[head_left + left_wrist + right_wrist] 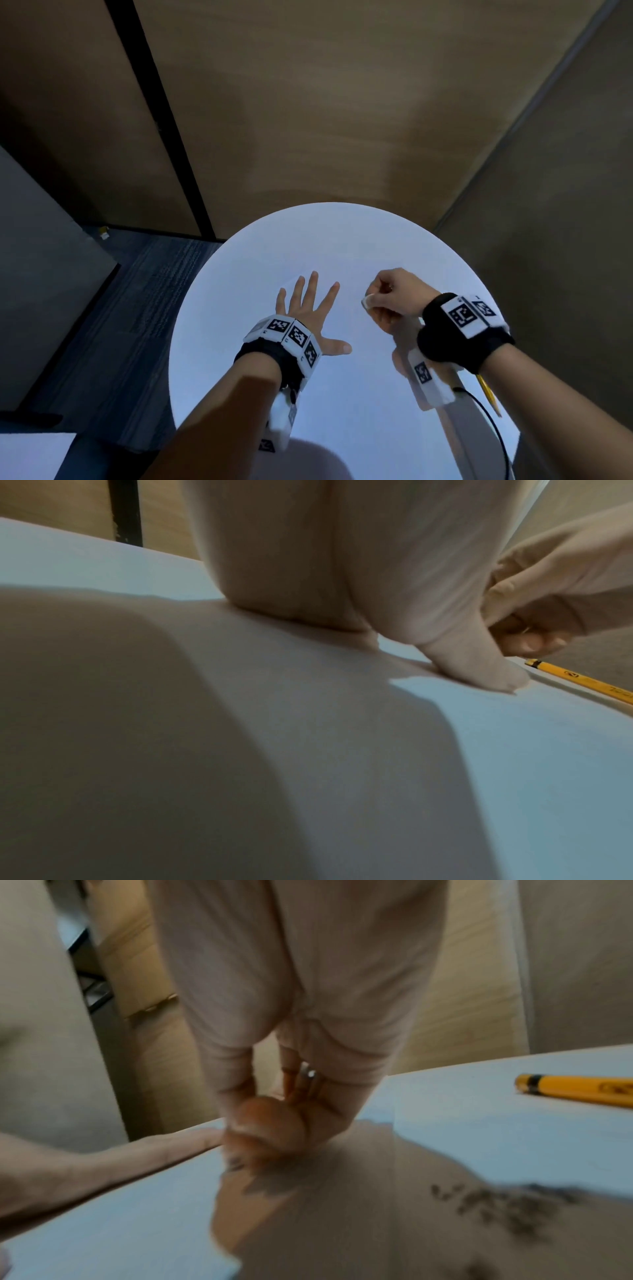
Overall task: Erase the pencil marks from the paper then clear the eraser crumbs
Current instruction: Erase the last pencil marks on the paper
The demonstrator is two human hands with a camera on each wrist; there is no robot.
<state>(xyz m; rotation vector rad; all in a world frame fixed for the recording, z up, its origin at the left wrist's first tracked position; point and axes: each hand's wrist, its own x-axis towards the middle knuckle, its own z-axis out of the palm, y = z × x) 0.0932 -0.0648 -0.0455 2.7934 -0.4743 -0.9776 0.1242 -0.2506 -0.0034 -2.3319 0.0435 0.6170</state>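
Observation:
My left hand lies flat on the white paper, fingers straight and spread, thumb pressed down. Just to its right, my right hand pinches a small white eraser between curled fingers and thumb, its lower end at the sheet. The right wrist view is blurred there, so the contact itself is unclear. Dark eraser crumbs lie scattered on the paper near my right wrist. In the head view the paper barely stands out from the table, and I can make out no pencil marks.
A yellow pencil lies near the right edge of the round white table, close to my right forearm. A black cable runs from my right wristband. Wood panels stand behind the table and blue carpet lies left.

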